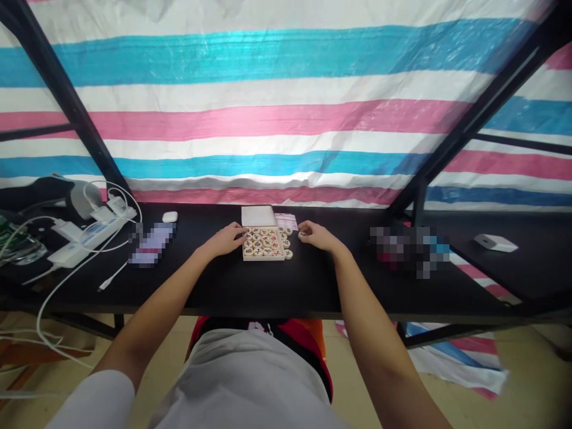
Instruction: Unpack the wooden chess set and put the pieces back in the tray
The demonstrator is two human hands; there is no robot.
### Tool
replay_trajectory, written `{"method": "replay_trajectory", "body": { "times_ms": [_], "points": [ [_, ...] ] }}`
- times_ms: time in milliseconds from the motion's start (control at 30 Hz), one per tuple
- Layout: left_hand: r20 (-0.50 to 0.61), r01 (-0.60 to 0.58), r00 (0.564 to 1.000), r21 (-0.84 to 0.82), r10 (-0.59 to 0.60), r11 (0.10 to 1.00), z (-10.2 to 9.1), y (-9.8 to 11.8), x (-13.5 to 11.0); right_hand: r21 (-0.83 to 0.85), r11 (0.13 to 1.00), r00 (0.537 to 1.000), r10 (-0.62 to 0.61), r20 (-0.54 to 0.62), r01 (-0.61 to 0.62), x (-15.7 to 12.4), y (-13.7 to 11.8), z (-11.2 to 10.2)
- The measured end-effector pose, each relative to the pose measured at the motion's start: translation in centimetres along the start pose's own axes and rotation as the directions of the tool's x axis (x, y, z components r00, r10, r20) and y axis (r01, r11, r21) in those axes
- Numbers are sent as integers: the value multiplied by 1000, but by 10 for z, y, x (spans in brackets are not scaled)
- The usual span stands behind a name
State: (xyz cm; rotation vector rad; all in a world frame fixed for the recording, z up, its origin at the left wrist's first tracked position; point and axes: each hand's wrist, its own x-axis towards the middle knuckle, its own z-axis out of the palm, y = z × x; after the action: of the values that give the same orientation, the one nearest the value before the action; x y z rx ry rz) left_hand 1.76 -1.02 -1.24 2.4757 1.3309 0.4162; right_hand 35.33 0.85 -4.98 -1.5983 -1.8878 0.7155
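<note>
An open white box (263, 258) stands on the black desk, filled with rows of round Chinese chess pieces (267, 242) marked in red and black. Its lid (257, 215) lies behind it, against the back edge. My left hand (227, 239) grips the box at its left side, fingertips by the rim. To the right of the box, my right hand (316, 234) pinches a single Chinese chess piece (302, 234) close to the desk top. Several loose pieces (286, 243) lie along the box's right side. Behind them is a red-lined paper sheet (286, 221).
On the left are a phone (152, 244), a white earbud case (170, 217), a power strip (89, 237) with tangled cables and a clear bottle (22, 241). Blurred items (409, 247) and a white adapter (496, 242) sit to the right. A striped sheet (268, 89) hangs behind the desk.
</note>
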Motion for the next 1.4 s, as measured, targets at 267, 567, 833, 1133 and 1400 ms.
{"method": "replay_trajectory", "body": {
  "times_ms": [267,567,833,1133,1400],
  "points": [
    [5,15,1000,18,-15,1000,-1,1,0,98,995,996,-41,81,33,2,-6,6],
    [-5,10,1000,1,-10,1000,0,1,0,40,999,997,-34,70,31,0,-13,5],
    [4,21,1000,7,-21,1000,-2,4,-1,-70,997,1000,-5,23,7,-6,-21,1],
    [-13,13,1000,-21,-14,1000,0,2,0,-167,870,875,-479,-69,463,-20,-83,33],
    [-7,1,1000,-3,-1,1000,-1,2,0,-194,850,872,-481,93,489,-17,-84,51]
  ]
}}
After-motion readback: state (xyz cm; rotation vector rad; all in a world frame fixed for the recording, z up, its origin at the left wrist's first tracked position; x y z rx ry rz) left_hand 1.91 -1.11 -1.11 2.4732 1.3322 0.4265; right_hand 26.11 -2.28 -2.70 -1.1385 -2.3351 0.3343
